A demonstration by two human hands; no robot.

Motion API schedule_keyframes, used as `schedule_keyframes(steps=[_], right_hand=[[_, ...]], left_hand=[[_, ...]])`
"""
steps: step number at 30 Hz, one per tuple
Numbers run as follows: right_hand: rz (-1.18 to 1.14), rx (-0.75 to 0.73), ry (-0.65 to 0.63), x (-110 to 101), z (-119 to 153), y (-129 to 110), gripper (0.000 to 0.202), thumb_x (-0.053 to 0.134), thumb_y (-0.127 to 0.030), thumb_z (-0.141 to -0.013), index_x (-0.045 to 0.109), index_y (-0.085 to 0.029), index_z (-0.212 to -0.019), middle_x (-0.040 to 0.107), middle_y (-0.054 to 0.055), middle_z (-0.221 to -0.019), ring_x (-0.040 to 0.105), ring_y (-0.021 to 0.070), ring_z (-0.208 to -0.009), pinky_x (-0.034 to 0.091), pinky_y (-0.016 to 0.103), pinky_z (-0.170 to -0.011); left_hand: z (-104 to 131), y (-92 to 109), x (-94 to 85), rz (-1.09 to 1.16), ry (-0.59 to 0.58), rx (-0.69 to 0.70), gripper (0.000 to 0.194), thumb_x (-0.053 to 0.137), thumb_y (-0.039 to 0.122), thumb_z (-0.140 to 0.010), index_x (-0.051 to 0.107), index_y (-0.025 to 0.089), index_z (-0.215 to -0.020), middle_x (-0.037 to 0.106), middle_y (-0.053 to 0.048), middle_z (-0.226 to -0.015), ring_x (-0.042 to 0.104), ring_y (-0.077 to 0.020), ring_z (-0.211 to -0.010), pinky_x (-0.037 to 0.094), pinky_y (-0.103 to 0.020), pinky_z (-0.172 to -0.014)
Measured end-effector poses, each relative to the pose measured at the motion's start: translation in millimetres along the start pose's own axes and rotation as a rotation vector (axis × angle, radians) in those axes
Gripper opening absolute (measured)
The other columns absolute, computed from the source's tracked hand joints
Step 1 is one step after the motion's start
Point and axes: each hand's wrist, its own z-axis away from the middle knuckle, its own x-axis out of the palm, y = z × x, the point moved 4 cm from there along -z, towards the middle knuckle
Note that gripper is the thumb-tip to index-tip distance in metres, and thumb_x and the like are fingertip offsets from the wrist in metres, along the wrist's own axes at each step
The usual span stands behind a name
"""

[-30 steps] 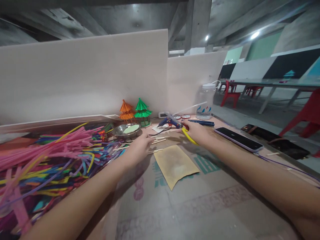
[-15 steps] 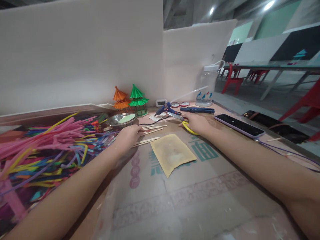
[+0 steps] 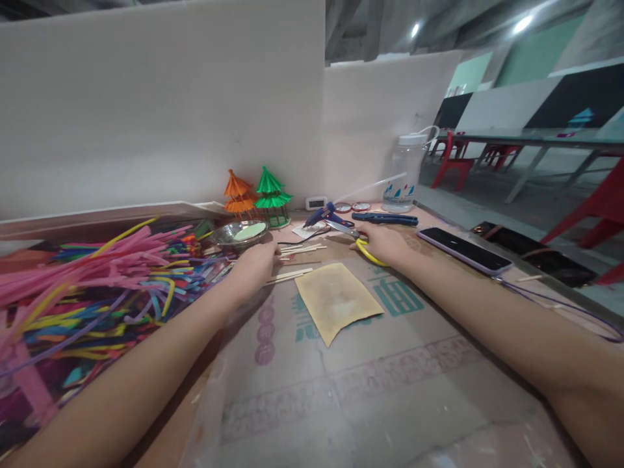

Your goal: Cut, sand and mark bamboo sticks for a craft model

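The right hand grips one pair of yellow-handled scissors, blades pointing left, beside one blue glue gun. The left hand is at the left ends of several wooden sticks; whether it pinches any is unclear. One tan sheet lies between the forearms. Behind stand two miniature pagodas, orange and green.

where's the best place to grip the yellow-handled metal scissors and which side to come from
Probably best to grip the scissors by the yellow plastic handle, coming from the right, where the person's right hand is. The handle lies toward that side, while the silver blades point away to the left, beside the blue glue gun.
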Motion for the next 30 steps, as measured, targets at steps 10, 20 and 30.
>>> schedule_keyframes(steps=[10,20,30], right_hand=[[-0.977,-0.194,0.028,-74,21,-80,0.034,0.05,-0.039,-0.094,0.048,-0.018,-0.12,0.061,-0.002,-0.07,0.056,0.0135,-0.045,0.048,0.029,-0.048],[-1.058,-0.288,-0.163,-93,67,-130,0.034,0.052,-0.025,-0.089,0.047,-0.016,-0.122,0.045,-0.01,-0.054,0.048,0.0112,-0.042,0.041,0.024,-0.045],[-1.071,-0.425,-0.093,-89,81,-143,0.034,0.062,-0.047,-0.09,0.05,-0.02,-0.107,0.047,-0.002,-0.08,0.045,0.0108,-0.064,0.04,0.024,-0.056]], left_hand=[[17,47,-79.4,0.2,0.153,0.022,0.03,0.036,0.035,-0.099,0.062,0.02,-0.107,0.073,-0.007,-0.101,0.067,-0.0233,-0.091,0.049,-0.032,-0.076],[35,75,-90.5,0.234,0.183,0.206,0.026,0.044,0.034,-0.1,0.067,0.022,-0.105,0.075,-0.003,-0.096,0.068,-0.0189,-0.081,0.046,-0.026,-0.068],[48,89,-108.5,0.386,0.305,0.288,0.029,0.038,0.028,-0.102,0.063,0.021,-0.116,0.074,-0.004,-0.098,0.069,-0.0169,-0.083,0.049,-0.026,-0.073]])
